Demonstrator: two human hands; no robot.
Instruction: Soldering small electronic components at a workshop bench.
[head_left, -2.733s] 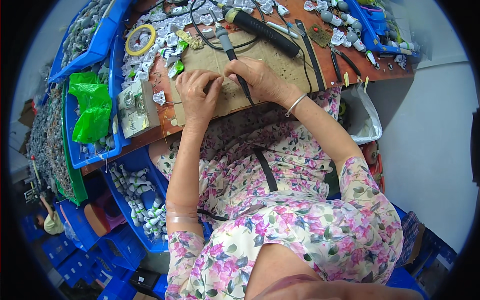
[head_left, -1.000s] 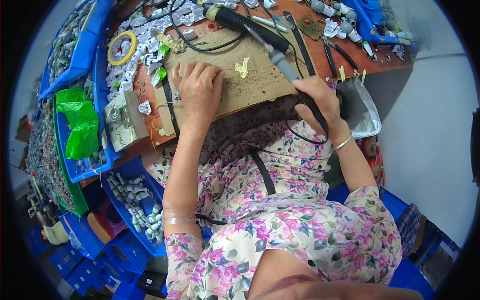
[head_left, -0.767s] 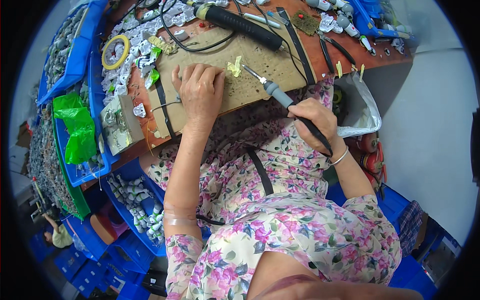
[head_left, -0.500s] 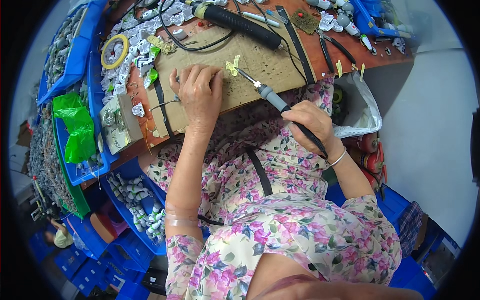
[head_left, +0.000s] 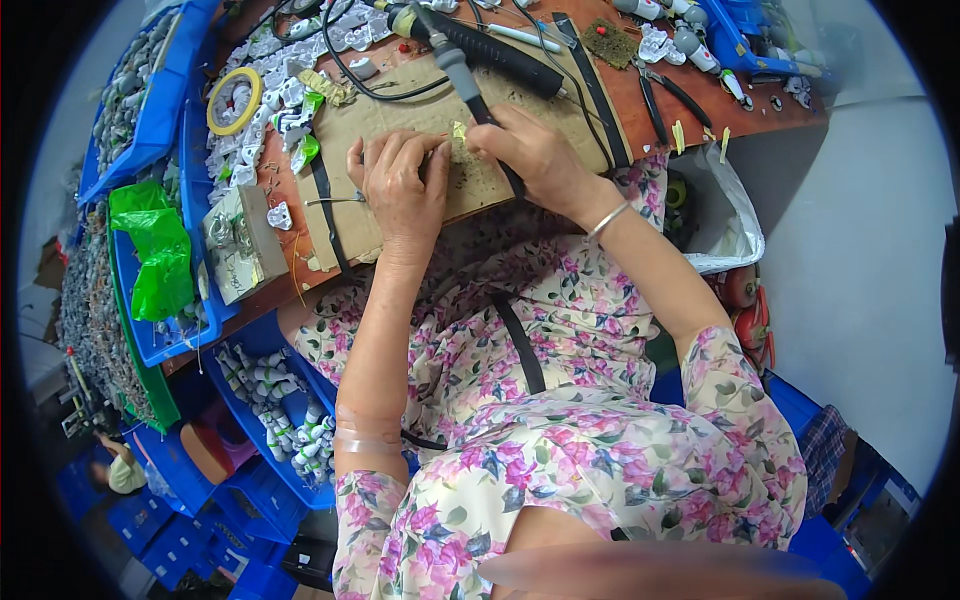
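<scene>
My right hand [head_left: 545,165] is wrapped round a soldering iron [head_left: 455,70] with a grey collar and black handle. The iron slants up and away to the left, its front end by the yellowish end of a black tube [head_left: 490,55] at the back of the cardboard. My left hand [head_left: 405,185] rests on the cardboard sheet [head_left: 490,190], fingers curled down and closed. Whatever they pinch is hidden; a thin wire [head_left: 335,200] pokes out beside the hand. Just right of the left fingertips lies a scrap of yellow tape [head_left: 459,131].
A yellow tape roll [head_left: 234,101] lies among white plastic parts at the left. Black-handled pliers [head_left: 665,100] lie at the right of the table. Blue bins [head_left: 205,320] crowd the left side, one with a green plastic bag [head_left: 152,245]. A white bag [head_left: 740,215] hangs at the right edge.
My right hand has carried the soldering iron up and to the left, off the yellow tape scraps towards the black tube. My left hand stays nearly in place.
</scene>
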